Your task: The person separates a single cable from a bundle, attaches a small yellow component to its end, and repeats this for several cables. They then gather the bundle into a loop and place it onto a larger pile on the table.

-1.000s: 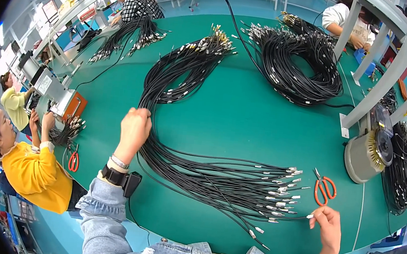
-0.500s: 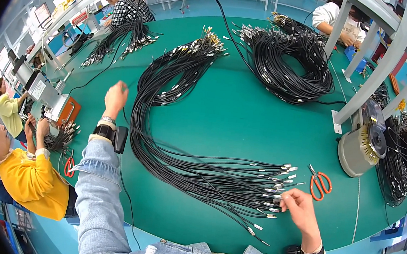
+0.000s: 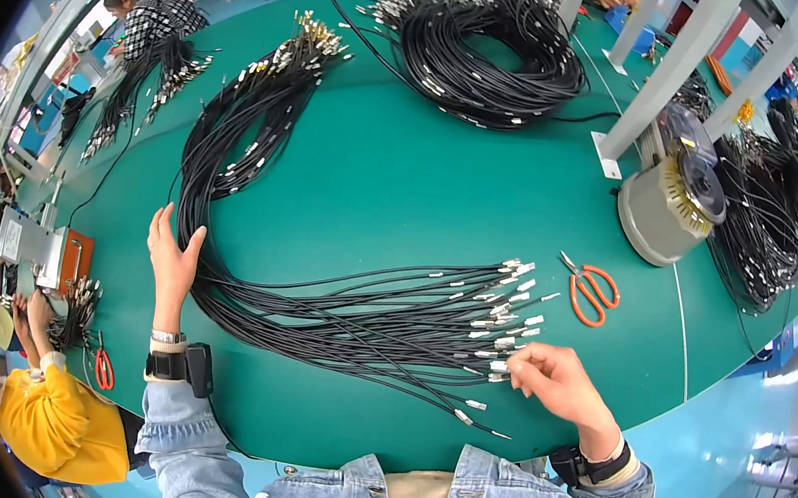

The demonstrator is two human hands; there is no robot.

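A long bundle of black cables (image 3: 313,310) curves over the green table, its white-tagged ends fanned out toward my right. At the bundle's left bend, my left hand (image 3: 172,258) is open, thumb spread from the fingers, beside the cables and seemingly touching their edge. My right hand (image 3: 553,383) is closed in a pinch at the fanned ends, on the white-tagged tip of one cable. Its fingertips partly hide that tip. The bundle's far end (image 3: 311,50) has brassy connectors. Just beyond my right hand lie red-handled cutters (image 3: 594,291).
A large coil of black cables (image 3: 499,59) lies at the back. To the right stand a round grey machine (image 3: 670,206) and metal shelf posts (image 3: 681,65). More cables (image 3: 761,221) lie behind them. A co-worker in a yellow top (image 3: 64,422) sits at left, near another pair of red cutters (image 3: 104,368).
The view has shifted, sliding the table leftward. My left hand has come down toward the bundle's bend, its fingers now spread. My right hand stays pinched at the cable ends.
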